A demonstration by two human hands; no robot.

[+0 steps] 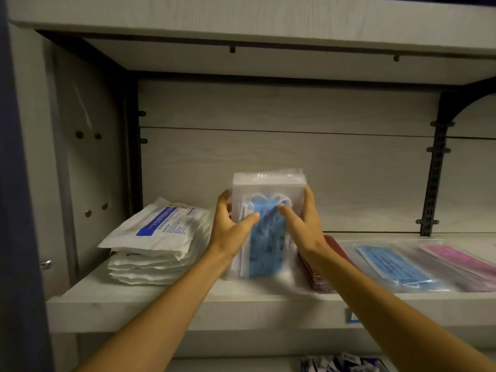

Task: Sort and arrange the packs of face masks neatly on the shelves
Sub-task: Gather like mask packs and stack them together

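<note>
So I'd call this roughly halfway: both my left hand (230, 226) and right hand (303, 224) are grasping an upright bundle of clear plastic packs with blue masks (264, 229) mid-shelf (188, 304). White paper packs (155, 242) are stacked at the left end; flat blue (394, 267) and pink packs (461, 260) toward the right look unsorted.

Dim, cool indoor light seemingly from above and behind the camera, deep shadow under the upper shelf (268, 25), glare on the clear pack (268, 181), motion blur on its lower edge, wide-angle bowing of edges, dark left margin
</note>
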